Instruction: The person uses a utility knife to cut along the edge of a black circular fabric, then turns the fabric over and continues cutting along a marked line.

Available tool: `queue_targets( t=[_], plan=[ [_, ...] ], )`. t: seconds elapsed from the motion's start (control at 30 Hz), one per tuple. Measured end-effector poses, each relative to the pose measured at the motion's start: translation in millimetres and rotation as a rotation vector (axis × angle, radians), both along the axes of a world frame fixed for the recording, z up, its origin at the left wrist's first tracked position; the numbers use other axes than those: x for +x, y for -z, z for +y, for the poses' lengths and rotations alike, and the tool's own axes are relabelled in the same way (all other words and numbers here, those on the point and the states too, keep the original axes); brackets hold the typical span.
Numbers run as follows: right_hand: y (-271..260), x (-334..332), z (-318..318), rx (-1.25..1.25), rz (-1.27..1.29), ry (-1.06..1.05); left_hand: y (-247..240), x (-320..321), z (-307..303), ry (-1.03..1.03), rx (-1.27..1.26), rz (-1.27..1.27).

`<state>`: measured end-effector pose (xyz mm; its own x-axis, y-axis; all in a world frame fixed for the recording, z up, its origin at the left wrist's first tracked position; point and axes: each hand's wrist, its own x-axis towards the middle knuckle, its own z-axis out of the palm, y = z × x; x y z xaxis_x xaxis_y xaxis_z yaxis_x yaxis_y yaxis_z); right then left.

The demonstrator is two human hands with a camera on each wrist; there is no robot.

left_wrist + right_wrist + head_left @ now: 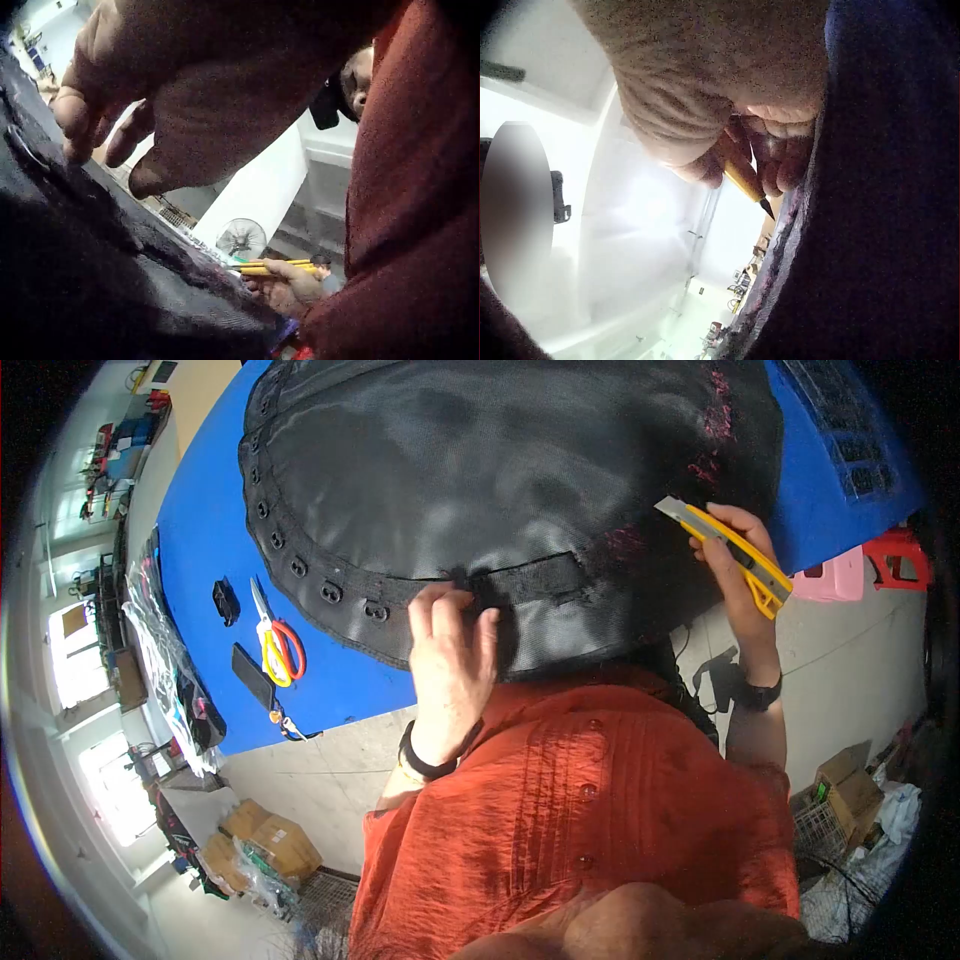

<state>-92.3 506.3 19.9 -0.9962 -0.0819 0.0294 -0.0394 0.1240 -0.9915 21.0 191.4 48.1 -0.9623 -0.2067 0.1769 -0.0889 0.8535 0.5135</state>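
Over black fabric [430,480]: left hand [450,660] loosely bent, right hand [740,594] gripping cutter [742,552].

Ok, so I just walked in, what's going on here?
Someone is working on a large piece of black fabric spread over a blue table. Their right hand grips a yellow utility knife with its blade out; whether it touches the fabric is unclear. The left hand is by a black strip on the fabric, fingers loosely bent. Scissors lie to the left.
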Motion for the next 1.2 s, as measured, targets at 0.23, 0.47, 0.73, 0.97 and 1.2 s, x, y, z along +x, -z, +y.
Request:
queue_targets(
  t=[0.23, 0.47, 0.73, 0.97, 1.2],
  plan=[
    [0, 21, -17, 0.095, 0.081, -0.213, 9, -31, 33, 0.156, 0.255, -0.087],
    [5, 15, -19, 0.169, 0.188, -0.368, 24, -43, 41, 0.103, 0.176, -0.088],
    [14, 11, -27, 0.112, 0.219, -0.390, 29, -58, 43, 0.045, 0.129, -0.077],
    [15, 5, -42, 0.112, 0.301, -0.428, 30, -59, 43, 0.045, 0.119, -0.054],
    [15, 5, -46, 0.138, 0.307, -0.431, 30, -58, 44, 0.023, 0.143, -0.076]
  ],
)
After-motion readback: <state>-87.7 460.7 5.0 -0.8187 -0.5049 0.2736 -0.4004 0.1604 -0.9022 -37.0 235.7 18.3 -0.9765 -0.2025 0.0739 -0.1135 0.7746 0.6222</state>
